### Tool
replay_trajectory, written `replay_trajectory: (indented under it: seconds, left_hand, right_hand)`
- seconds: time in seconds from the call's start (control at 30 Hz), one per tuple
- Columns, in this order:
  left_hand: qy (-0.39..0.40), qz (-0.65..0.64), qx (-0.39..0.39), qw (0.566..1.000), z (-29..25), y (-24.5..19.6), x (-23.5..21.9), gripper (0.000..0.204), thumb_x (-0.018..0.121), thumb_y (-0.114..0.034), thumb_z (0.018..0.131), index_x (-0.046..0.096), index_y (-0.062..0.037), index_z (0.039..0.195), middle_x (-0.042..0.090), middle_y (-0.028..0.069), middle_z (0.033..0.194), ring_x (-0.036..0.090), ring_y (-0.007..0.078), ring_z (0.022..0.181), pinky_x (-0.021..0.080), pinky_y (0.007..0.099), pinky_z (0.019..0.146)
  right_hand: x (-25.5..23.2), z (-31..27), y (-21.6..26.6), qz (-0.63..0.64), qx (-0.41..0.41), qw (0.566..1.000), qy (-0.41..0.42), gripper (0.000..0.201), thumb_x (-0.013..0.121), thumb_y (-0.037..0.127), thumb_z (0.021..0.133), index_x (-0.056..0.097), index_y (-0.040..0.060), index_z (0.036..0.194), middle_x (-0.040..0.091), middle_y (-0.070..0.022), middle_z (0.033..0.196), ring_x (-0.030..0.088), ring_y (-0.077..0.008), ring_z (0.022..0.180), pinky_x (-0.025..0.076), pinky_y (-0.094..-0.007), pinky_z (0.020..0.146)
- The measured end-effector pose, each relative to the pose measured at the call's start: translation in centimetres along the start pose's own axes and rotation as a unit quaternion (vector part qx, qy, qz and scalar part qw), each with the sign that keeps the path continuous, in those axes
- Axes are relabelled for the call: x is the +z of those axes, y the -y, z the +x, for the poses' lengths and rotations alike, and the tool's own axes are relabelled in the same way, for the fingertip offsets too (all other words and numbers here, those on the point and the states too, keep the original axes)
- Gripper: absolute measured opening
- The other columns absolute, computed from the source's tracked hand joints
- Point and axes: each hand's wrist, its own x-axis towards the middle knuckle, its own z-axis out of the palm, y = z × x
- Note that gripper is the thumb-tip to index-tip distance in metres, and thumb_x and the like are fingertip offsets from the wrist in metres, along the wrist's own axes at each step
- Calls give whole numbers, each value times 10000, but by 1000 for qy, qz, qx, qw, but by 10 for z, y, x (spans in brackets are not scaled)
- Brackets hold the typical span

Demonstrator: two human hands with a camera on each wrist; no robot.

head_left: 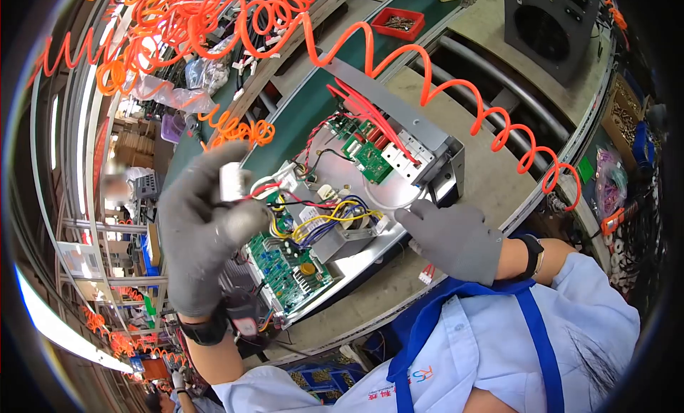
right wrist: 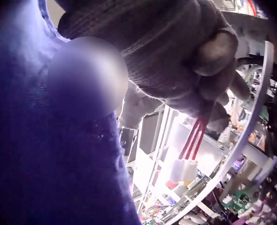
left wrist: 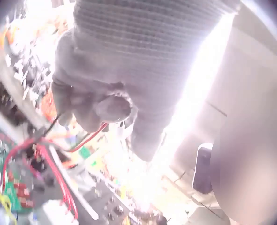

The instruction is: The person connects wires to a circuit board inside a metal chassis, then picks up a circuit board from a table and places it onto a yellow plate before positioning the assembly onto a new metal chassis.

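Both hands wear grey gloves. My left hand [head_left: 196,235] is raised over the left end of a metal chassis [head_left: 370,253] and pinches thin red and black wires [head_left: 281,195] between thumb and fingers. In the left wrist view, a red wire [left wrist: 89,139] runs out from beneath the curled fingertips. My right hand [head_left: 456,242] is at the chassis's near edge with fingers curled round red wires [right wrist: 193,138]. A white connector [right wrist: 184,169] hangs from these wires below the hand. Inside the chassis are a green circuit board [head_left: 285,274], a smaller green board [head_left: 370,162] and bundled yellow and blue wires [head_left: 324,228].
Orange coiled hoses [head_left: 456,85] hang across the bench. A red tray [head_left: 397,24] of small metal parts stands at the back, and a black panel with a round opening [head_left: 545,35] at the right. Another person's gloved hand [head_left: 178,379] shows at lower left.
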Motion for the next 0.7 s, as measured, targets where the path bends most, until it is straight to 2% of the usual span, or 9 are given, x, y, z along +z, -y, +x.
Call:
replay_trajectory:
  seconds: [0.13, 0.2, 0.3, 0.47, 0.53, 0.6, 0.63, 0.67, 0.7]
  left_hand:
    - [-103, 260, 60, 958, -1, 22, -23, 291, 688, -91, 813, 645, 28, 1075, 639, 22, 826, 578, 68, 737, 457, 211, 642]
    - [-135, 145, 7, 980, -11, 20, -32, 210, 634, -160, 911, 649, 9, 1034, 636, 26, 810, 563, 62, 679, 453, 214, 670]
    - [-163, 60, 13, 985, -16, 42, -40, 227, 614, -184, 933, 639, 2, 1060, 648, 36, 839, 575, 69, 720, 462, 220, 685]
    - [-164, 121, 143, 969, -17, 44, -22, 309, 583, -228, 958, 601, -8, 1174, 666, 61, 896, 593, 74, 871, 478, 222, 708]
    - [-155, 82, 107, 979, -20, 19, -10, 406, 603, -305, 946, 580, -13, 1227, 650, 36, 827, 593, 72, 781, 462, 203, 636]
    - [3, -89, 8, 996, -21, 2, -3, 434, 597, -350, 950, 598, 9, 1193, 581, -18, 752, 465, 10, 640, 348, 171, 536]
    - [49, -117, -6, 992, -15, 13, -3, 458, 619, -379, 930, 606, 13, 1166, 562, -24, 706, 458, 9, 615, 334, 183, 508]
    - [188, -178, -17, 966, -8, 11, -10, 402, 640, -352, 900, 644, 7, 1080, 616, -2, 797, 534, 42, 670, 400, 200, 553]
    - [168, -143, 4, 975, -4, 14, -1, 485, 686, -389, 857, 617, 5, 1132, 602, -12, 760, 526, 33, 615, 389, 187, 518]
  right_hand:
    - [-16, 10, 10, 7, -35, 999, 9, 381, 632, 218, 828, 556, 84, 1176, 601, -101, 966, 655, -277, 611, 501, -404, 459]
    - [-19, 15, 8, 117, -110, 979, -124, 364, 658, 193, 810, 571, 87, 1147, 604, -96, 962, 650, -265, 623, 509, -380, 490]
    - [-29, 25, 7, 166, -158, 950, -211, 367, 699, 157, 780, 586, 93, 1123, 617, -89, 985, 651, -258, 655, 515, -363, 533]
    - [-66, 44, 23, 272, -162, 924, -213, 396, 707, 90, 788, 601, 62, 1168, 629, -110, 1041, 634, -253, 745, 512, -332, 616]
    - [-76, 56, 31, 250, -209, 899, -291, 429, 692, 44, 765, 597, 63, 1183, 616, -109, 1118, 627, -259, 831, 518, -340, 685]
    - [-106, 66, 32, 171, -274, 891, -318, 435, 691, 57, 758, 600, 79, 1183, 608, -102, 1153, 621, -254, 863, 521, -342, 720]
    - [-119, 71, 30, 89, -333, 876, -338, 441, 690, 70, 751, 603, 96, 1183, 601, -95, 1189, 615, -250, 894, 524, -345, 755]
    - [-126, 78, 30, 82, -330, 877, -339, 441, 690, 70, 751, 603, 96, 1183, 601, -95, 1189, 615, -250, 894, 524, -345, 755]
    - [-133, 85, 31, 37, -384, 864, -323, 425, 680, 101, 757, 606, 123, 1174, 603, -78, 1180, 617, -242, 902, 525, -345, 756]
